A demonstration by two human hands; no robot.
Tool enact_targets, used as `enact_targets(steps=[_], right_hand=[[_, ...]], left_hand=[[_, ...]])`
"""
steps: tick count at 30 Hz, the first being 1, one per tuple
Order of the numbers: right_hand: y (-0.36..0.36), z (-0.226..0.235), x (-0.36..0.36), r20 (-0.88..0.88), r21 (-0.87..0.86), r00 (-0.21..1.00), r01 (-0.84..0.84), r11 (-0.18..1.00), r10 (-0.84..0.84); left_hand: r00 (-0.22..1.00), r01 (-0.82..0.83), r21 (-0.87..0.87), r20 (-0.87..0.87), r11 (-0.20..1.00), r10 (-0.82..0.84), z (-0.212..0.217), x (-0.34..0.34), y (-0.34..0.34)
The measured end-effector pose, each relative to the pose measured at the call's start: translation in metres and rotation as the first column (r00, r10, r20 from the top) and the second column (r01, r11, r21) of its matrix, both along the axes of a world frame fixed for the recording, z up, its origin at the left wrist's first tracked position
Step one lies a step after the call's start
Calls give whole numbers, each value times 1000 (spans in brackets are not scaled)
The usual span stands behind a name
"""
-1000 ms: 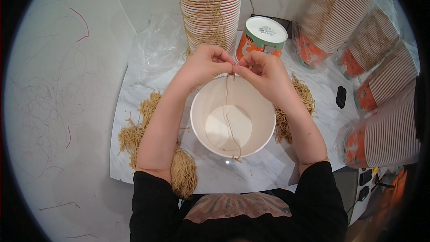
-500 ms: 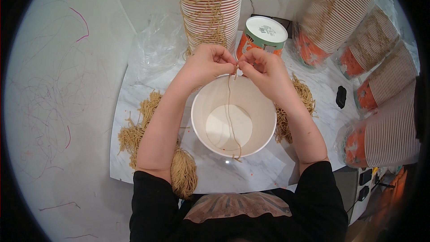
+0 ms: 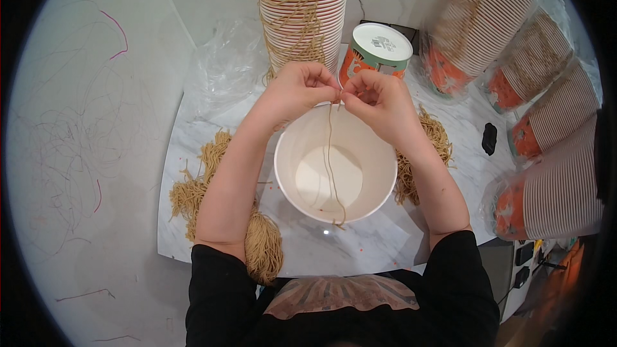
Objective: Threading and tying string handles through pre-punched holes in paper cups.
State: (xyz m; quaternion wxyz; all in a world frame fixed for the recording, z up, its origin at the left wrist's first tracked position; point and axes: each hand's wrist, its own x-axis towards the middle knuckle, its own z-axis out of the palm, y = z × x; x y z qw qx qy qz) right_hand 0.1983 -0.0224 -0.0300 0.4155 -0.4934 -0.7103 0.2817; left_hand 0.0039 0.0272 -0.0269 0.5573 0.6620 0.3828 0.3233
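A white paper bucket [image 3: 302, 148] stands upright in front of me, its open mouth facing up. A tan cord [image 3: 330, 154] runs across the mouth from the far rim to the near rim, where its end shows outside. At the far rim my left hand [image 3: 307, 85] pinches the cord between thumb and fingertips. My right hand [image 3: 378, 99] closes on the same cord right beside it, the fingertips of both hands almost touching. The fingers partly hide the cord's end and the far rim.
Bundles of tan cord lie left [image 3: 199, 180], near my left forearm [image 3: 263, 247], and right [image 3: 427, 148]. Behind stands a tall bucket stack [image 3: 299, 26] draped with cord, beside an upturned orange-green bucket [image 3: 379, 51]. Plastic-wrapped bucket stacks [image 3: 559, 180] and a black object [image 3: 490, 139] are at right.
The bucket's near rim and the cord across it have shifted slightly away from me. Both hands keep their pinch at the far rim.
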Motion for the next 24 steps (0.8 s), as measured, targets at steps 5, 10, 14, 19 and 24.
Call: enact_targets(steps=[5, 10, 14, 19, 24], right_hand=[[12, -9, 7, -117, -20, 993, -12, 1000, 9], [18, -11, 11, -206, -46, 977, -65, 997, 54], [18, -10, 10, -246, -43, 965, -104, 994, 90], [19, -13, 8, -267, -26, 956, -133, 991, 121], [20, -15, 9, -267, -27, 955, -139, 990, 127]], left_hand=[[989, 25, 108, 139, 994, -40, -14, 5, 8], [982, 48, 147, 172, 988, -73, -15, 5, 11], [984, 50, 111, 163, 993, -68, -13, 2, 11], [985, 34, 85, 167, 996, -48, -9, 1, 8], [986, 24, 87, 161, 996, -38, -9, 1, 8]])
